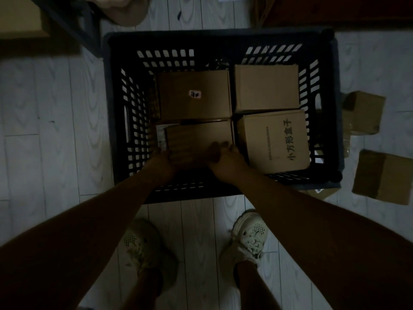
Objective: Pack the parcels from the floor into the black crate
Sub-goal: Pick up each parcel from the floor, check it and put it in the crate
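Note:
A black slotted crate [125, 121] stands on the floor in front of me with several brown cardboard parcels inside. Both hands hold the near-left parcel [199, 135] down in the crate. My left hand [164, 163] grips its near-left corner and my right hand [225, 161] curls over its near-right edge. Behind it lies a parcel with a small white sticker [194, 95]. A plain parcel [267, 87] fills the far right, and a parcel printed with dark characters [274, 142] leans in the near right.
Two more brown parcels lie on the floor right of the crate, one near [382, 176] and one farther back [362, 111]. A flat piece [319, 192] sticks out under the crate's near-right corner. Dark furniture stands at the far left and far right. My feet are just before the crate.

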`<state>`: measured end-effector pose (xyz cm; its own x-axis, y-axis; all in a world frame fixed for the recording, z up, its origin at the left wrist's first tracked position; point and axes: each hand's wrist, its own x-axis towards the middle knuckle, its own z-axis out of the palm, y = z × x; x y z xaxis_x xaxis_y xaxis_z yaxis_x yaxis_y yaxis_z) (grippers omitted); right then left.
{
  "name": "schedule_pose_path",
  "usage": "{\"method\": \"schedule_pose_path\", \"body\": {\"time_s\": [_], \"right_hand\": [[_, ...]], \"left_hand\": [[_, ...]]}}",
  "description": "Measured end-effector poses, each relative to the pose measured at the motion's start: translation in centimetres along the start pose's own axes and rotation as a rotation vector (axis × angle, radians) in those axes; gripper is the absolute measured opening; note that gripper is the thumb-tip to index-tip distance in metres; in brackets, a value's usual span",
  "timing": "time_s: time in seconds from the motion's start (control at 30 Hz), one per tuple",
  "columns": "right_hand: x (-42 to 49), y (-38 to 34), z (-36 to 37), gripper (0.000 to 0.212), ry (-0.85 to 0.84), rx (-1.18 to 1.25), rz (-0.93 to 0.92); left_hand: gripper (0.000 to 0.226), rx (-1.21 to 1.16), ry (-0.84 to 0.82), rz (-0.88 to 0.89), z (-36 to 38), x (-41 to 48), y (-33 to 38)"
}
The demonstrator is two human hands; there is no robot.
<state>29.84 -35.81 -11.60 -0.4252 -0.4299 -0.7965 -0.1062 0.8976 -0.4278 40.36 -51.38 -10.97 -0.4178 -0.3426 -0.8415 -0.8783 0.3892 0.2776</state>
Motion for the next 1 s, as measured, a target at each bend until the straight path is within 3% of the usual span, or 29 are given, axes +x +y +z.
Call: {"method": "schedule_pose_path", "body": {"time_s": [0.17, 0.33, 0.5, 0.6, 0.73, 1.0], "right_hand": [[-7.5, -2.3, -4.8, 0.053, 0.050, 0.013, -0.006], [-19.6, -5.5, -11.4, 0.040, 0.082, 0.001, 0.010], [-31.7, -8.0, -16.7, 0.049, 0.107, -0.043, -0.026], [-38.5, -8.8, -18.8, 0.051, 0.130, -0.051, -0.044], [-45.7, -8.4, -20.0, 0.047, 0.234, 0.026, -0.090], [-59.2, -3.3, -21.9, 0.060, 0.463, 0.103, -0.043]], "left_hand": [[0.053, -0.031, -0.011, 0.106, -4.3, -7.6, 1.7], [0.047, -0.114, 0.062, 0.095, -9.6, -22.1, 6.7], [0.053, -0.284, 0.162, 0.103, -12.5, -37.3, 11.0], [0.047, -0.341, 0.266, 0.159, -12.7, -44.8, 12.7], [0.043, -0.311, 0.285, 0.215, -12.0, -51.0, 13.1], [0.060, -0.207, 0.272, 0.446, -9.5, -59.4, 16.4]]}}
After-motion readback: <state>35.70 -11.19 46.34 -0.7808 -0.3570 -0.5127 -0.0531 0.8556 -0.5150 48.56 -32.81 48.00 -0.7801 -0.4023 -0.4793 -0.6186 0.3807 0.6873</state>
